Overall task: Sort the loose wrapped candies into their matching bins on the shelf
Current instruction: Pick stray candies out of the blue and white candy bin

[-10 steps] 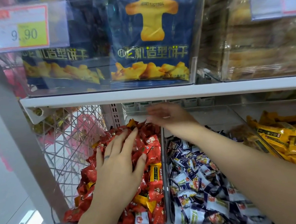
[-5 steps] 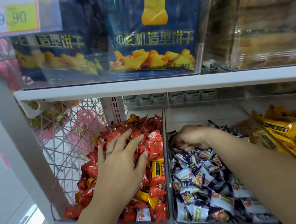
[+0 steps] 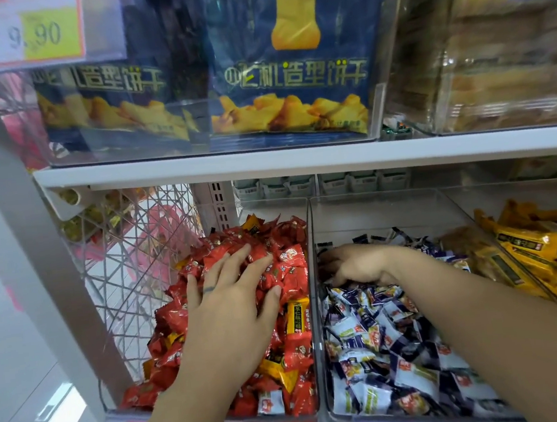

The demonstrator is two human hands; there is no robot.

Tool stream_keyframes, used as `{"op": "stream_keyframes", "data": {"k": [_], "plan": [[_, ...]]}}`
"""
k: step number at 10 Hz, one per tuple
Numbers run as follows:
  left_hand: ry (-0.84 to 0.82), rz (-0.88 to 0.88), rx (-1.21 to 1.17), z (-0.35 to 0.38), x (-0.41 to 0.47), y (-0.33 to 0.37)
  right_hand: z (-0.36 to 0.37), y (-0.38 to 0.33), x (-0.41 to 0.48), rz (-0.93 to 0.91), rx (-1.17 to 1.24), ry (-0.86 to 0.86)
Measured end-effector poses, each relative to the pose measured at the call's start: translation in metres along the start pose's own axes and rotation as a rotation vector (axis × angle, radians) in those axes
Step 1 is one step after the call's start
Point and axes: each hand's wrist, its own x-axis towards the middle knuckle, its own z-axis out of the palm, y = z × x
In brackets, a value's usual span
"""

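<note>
Head view, our left grip (image 3: 233, 318) flat on red candies (image 3: 294, 278) at nine o'clock, right grip (image 3: 358, 264) curled among blue-white candies (image 3: 369, 335), hold unclear

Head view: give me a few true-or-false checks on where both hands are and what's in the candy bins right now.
1. The left hand rests flat on the red candies. True.
2. The right hand is in the bin of yellow candies. False: it reaches into the middle bin, among the blue-and-white candies.
3. A yellow-wrapped candy lies mixed in with the red candies. True.
4. The shelf above holds red biscuit bags. False: they are blue biscuit bags in a clear box.
</note>
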Motion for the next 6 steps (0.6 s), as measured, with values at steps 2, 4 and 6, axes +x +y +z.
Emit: {"op": "stream_keyframes", "data": {"k": [2,4,6], "plan": [[-0.003,-0.002,0.001,0.0,0.0,0.001,0.005,0.0,0.001,-0.053,0.166,0.039],[-0.005,-0.002,-0.002,-0.001,-0.001,0.001,0.01,-0.003,0.004,-0.065,0.078,0.018],[-0.006,-0.004,-0.002,-0.001,-0.003,0.002,0.012,-0.004,-0.002,-0.085,0.132,0.024]]}}
